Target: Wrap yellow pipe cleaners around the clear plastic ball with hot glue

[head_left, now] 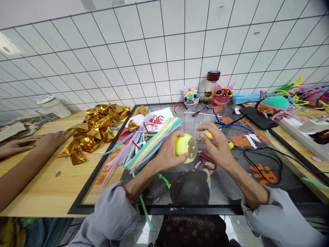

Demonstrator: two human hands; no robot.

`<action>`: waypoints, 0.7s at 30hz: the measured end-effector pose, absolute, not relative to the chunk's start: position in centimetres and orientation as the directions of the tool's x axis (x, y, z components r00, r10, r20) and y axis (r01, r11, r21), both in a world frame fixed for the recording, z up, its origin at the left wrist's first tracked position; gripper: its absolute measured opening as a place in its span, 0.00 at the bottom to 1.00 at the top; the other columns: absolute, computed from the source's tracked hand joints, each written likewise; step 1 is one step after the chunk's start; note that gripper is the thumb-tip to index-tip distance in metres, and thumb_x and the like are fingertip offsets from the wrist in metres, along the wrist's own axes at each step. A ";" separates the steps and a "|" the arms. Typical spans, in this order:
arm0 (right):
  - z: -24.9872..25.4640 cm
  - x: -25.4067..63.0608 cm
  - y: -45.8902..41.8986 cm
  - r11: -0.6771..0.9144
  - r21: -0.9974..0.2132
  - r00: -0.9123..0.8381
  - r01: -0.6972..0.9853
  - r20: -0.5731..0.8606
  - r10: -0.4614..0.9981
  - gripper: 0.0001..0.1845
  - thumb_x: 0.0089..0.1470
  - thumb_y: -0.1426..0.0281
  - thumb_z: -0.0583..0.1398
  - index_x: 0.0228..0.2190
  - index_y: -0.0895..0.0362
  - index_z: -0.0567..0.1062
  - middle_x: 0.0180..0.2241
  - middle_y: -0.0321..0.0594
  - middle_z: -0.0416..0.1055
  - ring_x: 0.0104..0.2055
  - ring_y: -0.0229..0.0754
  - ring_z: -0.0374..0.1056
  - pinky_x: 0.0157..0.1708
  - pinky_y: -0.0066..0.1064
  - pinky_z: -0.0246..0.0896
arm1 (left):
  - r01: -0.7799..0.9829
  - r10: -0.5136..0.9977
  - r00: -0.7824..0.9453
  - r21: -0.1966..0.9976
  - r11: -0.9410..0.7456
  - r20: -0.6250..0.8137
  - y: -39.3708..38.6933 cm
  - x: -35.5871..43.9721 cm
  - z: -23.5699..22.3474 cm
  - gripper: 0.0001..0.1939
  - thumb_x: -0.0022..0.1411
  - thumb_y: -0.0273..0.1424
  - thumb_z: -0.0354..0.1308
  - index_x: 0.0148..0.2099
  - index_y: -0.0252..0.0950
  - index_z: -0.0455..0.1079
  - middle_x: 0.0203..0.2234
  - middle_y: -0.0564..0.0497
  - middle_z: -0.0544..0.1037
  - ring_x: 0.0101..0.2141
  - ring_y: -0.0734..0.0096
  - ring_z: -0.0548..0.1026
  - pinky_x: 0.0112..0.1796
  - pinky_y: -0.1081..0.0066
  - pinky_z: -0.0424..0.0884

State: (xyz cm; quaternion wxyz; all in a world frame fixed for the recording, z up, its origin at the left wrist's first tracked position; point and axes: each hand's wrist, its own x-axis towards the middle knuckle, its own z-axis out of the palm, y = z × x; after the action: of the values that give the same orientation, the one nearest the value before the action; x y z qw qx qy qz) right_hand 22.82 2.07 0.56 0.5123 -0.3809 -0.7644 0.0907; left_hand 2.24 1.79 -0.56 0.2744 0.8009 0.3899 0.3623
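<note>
My left hand point(171, 153) is wrapped round a clear rounded container point(192, 148), partly covered with coils of fuzzy yellow pipe cleaner point(180, 147). To its right, a short gap away, my right hand point(217, 145) has thumb and forefinger apart, with nothing seen between them; its other fingers are hidden. Behind the right hand lies a yellow tool point(229, 144), mostly covered, which looks like a glue gun. Red-handled scissors point(207, 161) rest below the hands. A bundle of pastel pipe cleaners point(154, 142) lies beside my left hand.
Gold foil pieces point(99, 123) and another person's arms point(38, 151) are at the left. Along the tiled wall stand decorated balls point(191, 98) and a lidded bottle point(211, 87). A black phone point(259, 117), black cable point(269, 151) and power strip point(303, 142) lie right.
</note>
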 end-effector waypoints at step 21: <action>-0.4 22.8 2.2 0.609 -0.469 -0.263 0.639 0.611 0.747 0.20 0.59 0.81 0.53 0.38 0.53 0.83 0.36 0.41 0.76 0.40 0.45 0.69 0.42 0.40 0.53 | 0.355 0.795 0.458 0.738 -0.574 0.398 1.5 1.8 -1.0 0.30 0.51 0.30 0.63 0.53 0.40 0.54 0.56 0.40 0.68 0.60 0.51 0.68 0.62 0.50 0.62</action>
State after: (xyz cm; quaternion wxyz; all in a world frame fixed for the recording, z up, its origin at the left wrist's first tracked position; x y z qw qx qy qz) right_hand 22.77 2.19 -0.43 0.4208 -0.4373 -0.7922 0.0640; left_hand 1.83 1.53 -1.01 0.2909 0.8028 0.3582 0.3776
